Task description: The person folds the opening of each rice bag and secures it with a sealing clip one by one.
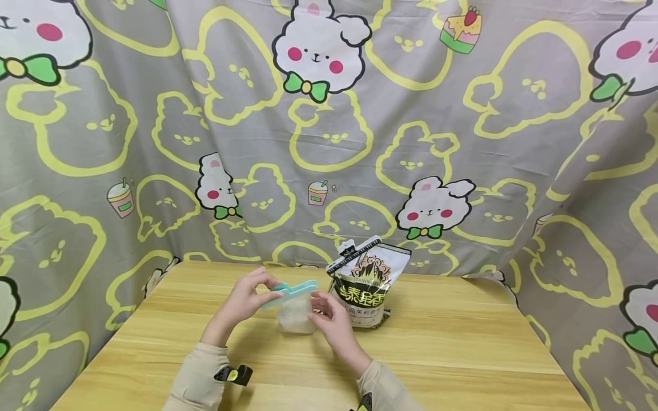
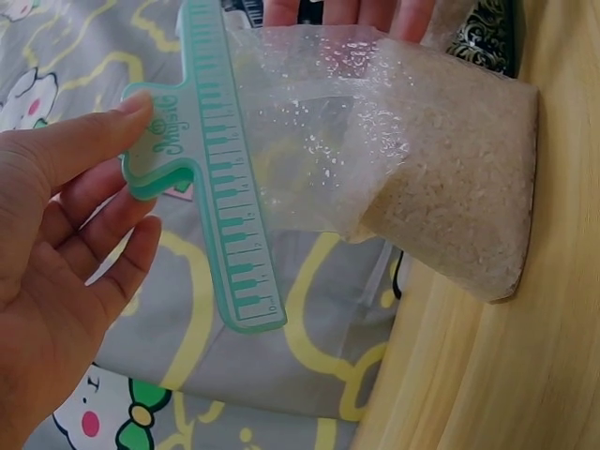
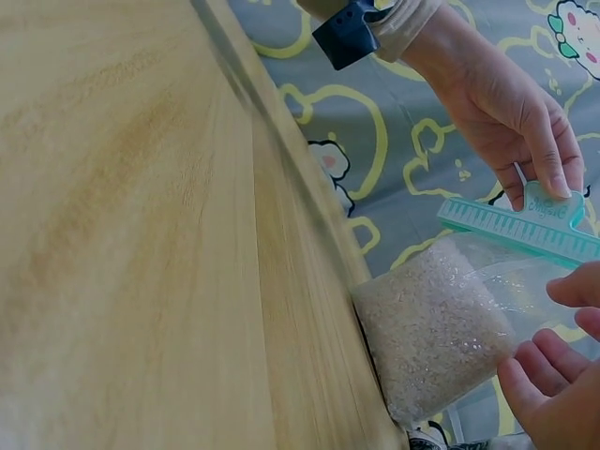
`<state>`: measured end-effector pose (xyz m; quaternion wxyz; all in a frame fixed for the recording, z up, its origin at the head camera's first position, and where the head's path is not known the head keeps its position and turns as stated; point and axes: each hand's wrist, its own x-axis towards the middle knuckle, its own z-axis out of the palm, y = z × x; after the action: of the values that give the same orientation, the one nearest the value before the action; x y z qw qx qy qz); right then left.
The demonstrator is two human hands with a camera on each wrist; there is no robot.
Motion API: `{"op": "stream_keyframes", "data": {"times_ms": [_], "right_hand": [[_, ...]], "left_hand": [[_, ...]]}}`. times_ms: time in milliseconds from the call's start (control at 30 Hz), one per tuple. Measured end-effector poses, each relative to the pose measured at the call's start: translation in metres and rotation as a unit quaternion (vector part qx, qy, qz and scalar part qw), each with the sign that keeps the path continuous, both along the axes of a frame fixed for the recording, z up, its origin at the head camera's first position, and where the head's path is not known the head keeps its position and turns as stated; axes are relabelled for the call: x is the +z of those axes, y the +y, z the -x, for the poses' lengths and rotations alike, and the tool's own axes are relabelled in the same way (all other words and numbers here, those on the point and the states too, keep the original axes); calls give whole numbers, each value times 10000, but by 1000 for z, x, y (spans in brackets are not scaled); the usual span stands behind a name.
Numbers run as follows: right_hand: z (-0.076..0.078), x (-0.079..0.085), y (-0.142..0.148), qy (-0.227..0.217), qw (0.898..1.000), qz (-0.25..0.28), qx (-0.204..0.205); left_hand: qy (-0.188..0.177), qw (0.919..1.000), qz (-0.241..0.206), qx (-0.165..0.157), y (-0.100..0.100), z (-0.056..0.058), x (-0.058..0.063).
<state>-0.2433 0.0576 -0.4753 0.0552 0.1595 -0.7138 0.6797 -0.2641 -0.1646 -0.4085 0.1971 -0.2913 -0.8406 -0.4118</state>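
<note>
A small clear plastic bag of rice [image 2: 459,159] stands on the table, its lower part filled and its upper part flat. Across its top lies a teal bag clip [image 2: 230,178] with a piano-key pattern. My left hand [image 1: 249,294] pinches the clip's handle between thumb and fingers. On the bag's other side is my right hand [image 1: 334,319], fingertips right at the bag's side and thumb apart from them, as the right wrist view shows.
Just behind my right hand stands a larger printed rice bag [image 1: 367,297], its folded top held by a black-and-white clip [image 1: 354,255]. The wooden table [image 1: 462,342] ends at a patterned grey curtain [image 1: 247,142] at the back and sides.
</note>
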Motion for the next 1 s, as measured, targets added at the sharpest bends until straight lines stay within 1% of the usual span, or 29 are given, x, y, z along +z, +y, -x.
{"op": "stream_keyframes", "data": {"times_ms": [67, 133, 200, 367, 467, 600, 633, 833, 867, 933, 1000], "right_hand": [[-1, -1, 0, -28, 10000, 34, 33], [-2, -1, 0, -56, 9999, 79, 84], [-3, -1, 1, -145, 9997, 124, 137], [-4, 0, 1, -302, 9990, 221, 242], [-5, 0, 1, -314, 9989, 223, 257], [-7, -1, 2, -299, 9991, 174, 255], [-9, 3, 3, -288, 9991, 166, 268], [-13, 3, 8, -254, 9993, -51, 272], [-11, 0, 9, -271, 9992, -89, 267], [-11, -2, 11, -297, 9990, -73, 320], [-11, -4, 12, -328, 9988, -25, 375]], "left_hand": [[-53, 10000, 6, 6, 2, -4, 5], [-66, 10000, 11, -8, 3, -6, 7], [-52, 10000, 48, 17, 2, -4, 6], [20, 9999, 108, 27, -4, 7, -5], [3, 9999, 67, -95, -7, 10, -8], [-16, 9997, 56, -221, -9, 11, -8], [-25, 9998, 59, -210, -7, 8, -5], [-53, 9999, 75, -100, 5, -14, 20], [-54, 9999, 76, -90, 6, -14, 20], [-67, 9999, 77, -60, 5, -12, 18], [-103, 9999, 97, -13, 4, -8, 12]]}}
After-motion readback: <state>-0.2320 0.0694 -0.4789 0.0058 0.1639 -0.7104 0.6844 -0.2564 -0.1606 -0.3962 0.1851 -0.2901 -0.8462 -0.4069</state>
